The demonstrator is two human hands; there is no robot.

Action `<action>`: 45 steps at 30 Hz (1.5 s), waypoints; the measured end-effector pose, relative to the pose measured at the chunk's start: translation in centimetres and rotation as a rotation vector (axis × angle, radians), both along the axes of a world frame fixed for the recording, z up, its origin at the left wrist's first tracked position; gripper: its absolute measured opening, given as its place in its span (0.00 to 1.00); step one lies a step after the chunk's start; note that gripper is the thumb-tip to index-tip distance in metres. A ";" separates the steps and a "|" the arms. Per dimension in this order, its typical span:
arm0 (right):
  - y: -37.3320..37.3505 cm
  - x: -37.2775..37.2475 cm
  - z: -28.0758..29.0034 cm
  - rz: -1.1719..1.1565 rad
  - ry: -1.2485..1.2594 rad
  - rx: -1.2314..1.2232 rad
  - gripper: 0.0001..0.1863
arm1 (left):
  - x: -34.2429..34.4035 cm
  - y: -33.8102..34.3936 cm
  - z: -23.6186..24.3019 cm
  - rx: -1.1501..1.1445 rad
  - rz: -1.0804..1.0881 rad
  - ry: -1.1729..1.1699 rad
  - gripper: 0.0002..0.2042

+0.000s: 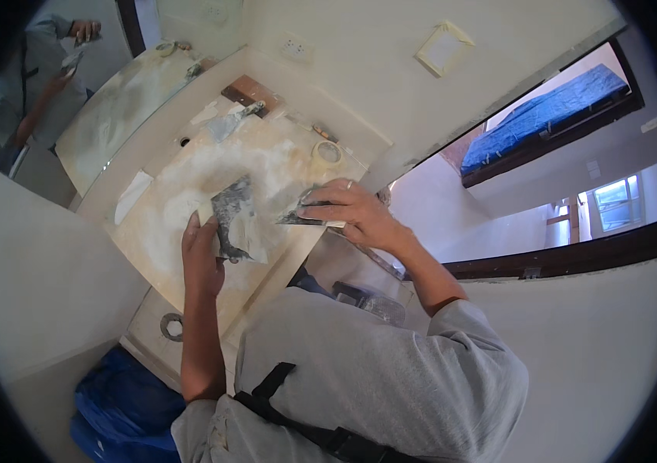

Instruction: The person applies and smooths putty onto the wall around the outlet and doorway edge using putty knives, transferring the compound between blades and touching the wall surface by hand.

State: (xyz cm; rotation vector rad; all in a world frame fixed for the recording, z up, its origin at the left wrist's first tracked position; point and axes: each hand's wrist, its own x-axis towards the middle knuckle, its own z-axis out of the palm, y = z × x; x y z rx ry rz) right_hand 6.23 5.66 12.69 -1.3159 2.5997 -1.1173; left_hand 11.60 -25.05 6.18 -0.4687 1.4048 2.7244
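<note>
My left hand [202, 248] is closed around a wide putty knife [237, 210], whose dark, worn blade carries pale putty. The blade points away from me over a dusty, white-smeared board [166, 239]. To the right, my right hand [365, 214] grips a second putty knife [297, 219], its fingers laid along the blade and hiding the handle. The second blade's edge faces the first one, with a small gap between them. Near the far edge of the board lie a third scraper [226, 126] and a roll of masking tape [327, 153].
A reddish-brown block [248, 90] sits at the back corner. A mirror [124, 85] stands along the left side. Below right is a putty-stained container [378, 307]; at lower left, a blue bag [124, 405]. A doorway or opening with a dark frame [560, 251] lies right.
</note>
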 end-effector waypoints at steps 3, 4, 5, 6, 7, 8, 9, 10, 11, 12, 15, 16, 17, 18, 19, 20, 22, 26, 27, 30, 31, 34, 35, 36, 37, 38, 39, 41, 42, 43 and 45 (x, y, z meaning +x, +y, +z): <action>-0.5 -0.6 2.3 0.103 0.276 0.204 0.31 | 0.0 0.1 0.4 -0.064 -0.079 -0.099 0.20; -1.1 -0.7 3.1 0.140 0.341 0.260 0.30 | 0.0 0.2 0.5 -0.103 -0.072 -0.148 0.23; -1.7 -0.6 3.7 0.177 0.407 0.316 0.28 | 0.0 0.3 0.2 -0.100 -0.070 -0.153 0.23; -2.4 -0.6 4.3 0.179 0.408 0.318 0.28 | -0.2 0.3 0.0 -0.096 -0.091 -0.137 0.24; -3.0 -0.6 4.8 0.244 0.431 0.346 0.27 | -0.3 0.3 -0.1 -0.090 -0.113 -0.122 0.25; -3.6 -0.7 5.0 0.310 0.454 0.375 0.26 | -0.1 0.5 0.1 -0.089 -0.111 -0.120 0.25; -3.8 -0.9 4.8 0.308 0.462 0.380 0.26 | -0.3 1.0 0.7 -0.096 -0.058 -0.143 0.25; -4.0 -0.8 4.4 0.348 0.419 0.363 0.25 | -0.4 1.3 1.1 -0.103 -0.005 -0.165 0.26; -4.0 -0.7 4.0 0.389 0.374 0.346 0.25 | -0.4 1.1 0.6 -0.100 -0.006 -0.156 0.26; -4.0 -0.6 3.8 0.399 0.349 0.336 0.25 | -0.4 0.2 -0.3 -0.104 -0.055 -0.102 0.24; -3.6 -1.1 4.2 0.384 0.289 0.337 0.25 | -0.2 -0.7 -0.9 -0.142 -0.112 -0.051 0.21; -3.7 -1.3 4.5 0.380 0.295 0.342 0.25 | -0.2 -0.8 -1.0 -0.179 -0.120 -0.061 0.21; -4.0 -1.5 5.0 0.372 0.310 0.353 0.25 | -0.2 -0.8 -1.3 -0.176 -0.124 -0.053 0.21; -4.4 -1.5 5.4 0.363 0.328 0.367 0.25 | -0.2 -0.6 -1.8 -0.239 -0.121 -0.076 0.23; -4.6 -1.5 5.4 0.339 0.347 0.382 0.25 | -0.8 -0.1 -1.8 -0.304 -0.130 -0.083 0.26; -4.9 -1.2 4.7 0.403 0.298 0.340 0.25 | -0.3 0.2 -1.7 -0.342 -0.092 -0.067 0.26; -4.7 -1.9 5.0 0.478 0.247 0.325 0.24 | -0.8 0.5 -1.8 -0.292 -0.082 0.011 0.24; -3.3 -2.2 4.6 0.442 0.250 0.335 0.22 | -0.7 0.2 -2.2 -0.099 0.057 -0.039 0.22; -2.6 -2.6 4.3 0.397 0.199 0.213 0.19 | -0.9 -0.3 -2.3 -0.044 0.033 0.000 0.23; 1.3 -4.8 5.2 0.158 -0.059 -0.053 0.14 | -1.7 -0.7 -1.8 -0.124 0.131 -0.016 0.26; 2.2 -5.0 6.9 -0.014 -0.292 -0.217 0.13 | -1.8 -0.4 -1.8 -0.074 0.208 -0.089 0.27; 6.3 -6.4 14.0 -0.512 -0.354 -0.433 0.26 | -1.9 0.7 -5.3 -0.047 0.338 -0.134 0.30; 8.2 -7.7 15.3 -0.624 -0.206 -0.481 0.29 | -2.3 1.4 -6.1 -0.086 0.391 -0.119 0.32; 9.2 -8.2 18.4 -0.667 -0.112 -0.546 0.28 | -2.7 2.0 -4.8 -0.069 0.390 -0.108 0.32; 9.9 -8.2 22.0 -0.708 -0.016 -0.612 0.26 | -2.5 2.8 -2.1 -0.035 0.285 -0.181 0.29; 9.8 -8.1 25.8 -0.802 0.161 -0.546 0.24 | -2.1 3.4 -0.4 -0.004 0.190 -0.252 0.27; 10.0 -8.4 29.4 -0.896 0.347 -0.478 0.22 | -2.1 4.1 -0.1 0.012 0.192 -0.237 0.27; 12.1 -11.8 35.1 -0.731 0.730 -0.487 0.17 | -2.2 5.2 -0.4 0.041 0.235 -0.204 0.26; 12.1 -13.1 38.1 -0.844 0.897 -0.301 0.14 | -2.2 5.2 -1.0 0.052 0.243 -0.196 0.26; 11.7 -14.1 41.0 -0.952 1.059 -0.108 0.12 | -2.2 5.0 -1.8 0.060 0.212 -0.170 0.24; 9.8 -17.0 45.2 -1.032 1.533 0.225 0.09 | -2.5 5.2 -1.8 0.073 0.190 -0.138 0.22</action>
